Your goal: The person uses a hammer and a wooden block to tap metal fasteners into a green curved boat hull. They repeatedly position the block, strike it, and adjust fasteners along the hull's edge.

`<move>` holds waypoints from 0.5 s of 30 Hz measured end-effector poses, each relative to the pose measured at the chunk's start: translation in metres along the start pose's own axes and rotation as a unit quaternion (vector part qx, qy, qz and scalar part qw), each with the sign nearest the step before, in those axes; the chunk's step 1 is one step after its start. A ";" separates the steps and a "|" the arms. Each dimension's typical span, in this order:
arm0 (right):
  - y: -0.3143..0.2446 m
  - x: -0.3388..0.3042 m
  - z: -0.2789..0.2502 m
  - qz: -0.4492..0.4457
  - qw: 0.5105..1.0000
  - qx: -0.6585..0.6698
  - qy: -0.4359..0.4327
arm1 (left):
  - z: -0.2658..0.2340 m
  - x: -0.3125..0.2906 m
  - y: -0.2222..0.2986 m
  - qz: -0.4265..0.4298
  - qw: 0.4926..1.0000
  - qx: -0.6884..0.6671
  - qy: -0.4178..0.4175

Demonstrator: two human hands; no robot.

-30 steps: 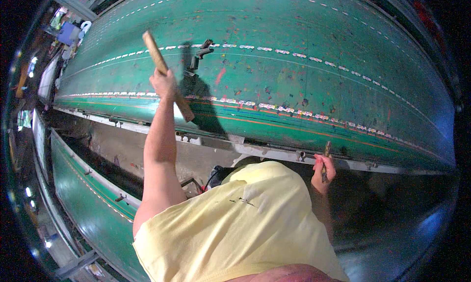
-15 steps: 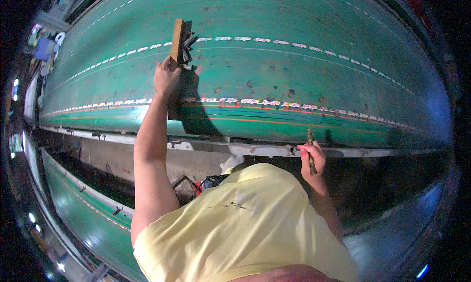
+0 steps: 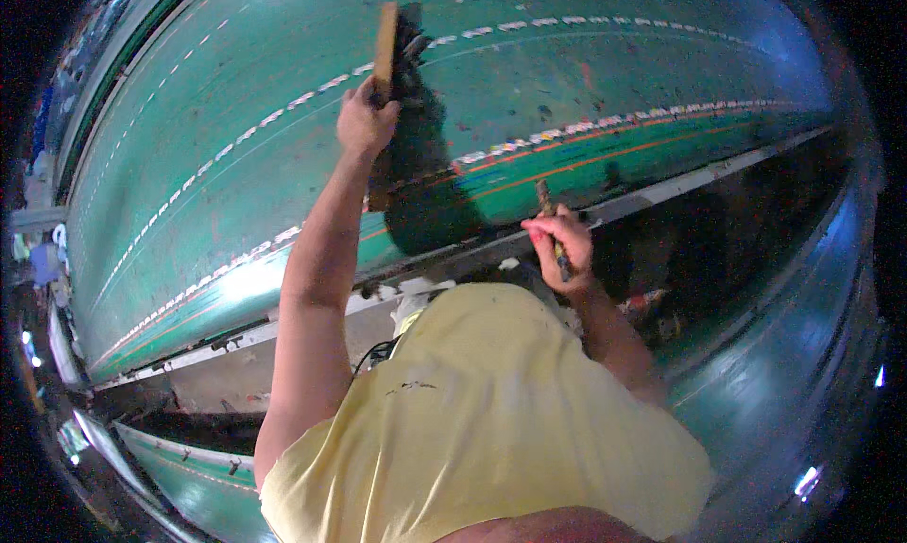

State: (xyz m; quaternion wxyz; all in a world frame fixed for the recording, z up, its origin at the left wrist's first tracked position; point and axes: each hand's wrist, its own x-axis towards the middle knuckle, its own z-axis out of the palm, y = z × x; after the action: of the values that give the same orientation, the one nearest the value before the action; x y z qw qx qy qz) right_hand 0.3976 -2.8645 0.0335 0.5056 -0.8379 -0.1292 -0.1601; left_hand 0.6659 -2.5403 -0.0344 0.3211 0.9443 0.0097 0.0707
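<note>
My left hand [image 3: 368, 120] is closed round a long wooden bar or frame edge [image 3: 385, 47], stretched out over the green table [image 3: 312, 155]. The bar stands on edge, with dark pieces [image 3: 412, 47] along its right side and a broad shadow beside it. Its exact kind cannot be made out. Near the table's front edge, my right hand [image 3: 569, 248] grips a short, paint-stained stick-like tool [image 3: 544, 198]. The tool tilts, its upper end sticking out above the fingers and its lower end showing below them.
Two rows of small printed patches, a far row [image 3: 274, 116] and a near row [image 3: 567, 129], run along the table. Orange lines follow the near row. A pale metal rail [image 3: 694, 181] borders the front edge. Another green table [image 3: 189, 482] lies behind at the lower left.
The view has turned, so the table's front edge now slopes up to the right. Both hands keep their hold, and the wooden bar and the stick-like tool appear higher in the picture.
</note>
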 end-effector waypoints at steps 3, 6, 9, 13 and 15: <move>0.029 0.006 -0.062 0.001 0.999 -0.036 0.031 | 0.061 0.001 0.093 0.025 0.999 -0.011 -0.039; 0.057 0.012 -0.112 0.040 0.996 -0.049 0.055 | 0.111 0.002 0.151 0.029 0.997 -0.031 -0.071; 0.092 0.032 -0.150 0.063 0.995 -0.071 0.034 | 0.130 0.002 0.177 0.052 0.988 -0.080 -0.121; 0.145 0.066 -0.175 0.145 0.967 -0.196 -0.078 | 0.122 -0.009 0.150 0.097 0.962 -0.241 -0.087; 0.161 0.086 -0.177 0.034 0.934 -0.350 -0.058 | 0.080 -0.023 0.156 0.074 0.942 -0.295 -0.143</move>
State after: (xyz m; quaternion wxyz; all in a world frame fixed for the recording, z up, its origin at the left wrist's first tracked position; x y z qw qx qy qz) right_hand 0.5126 -3.0902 0.0152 0.1774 -0.9734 -0.0658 -0.1296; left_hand 0.6502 -2.7141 -0.0051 0.5773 0.8055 -0.1271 -0.0419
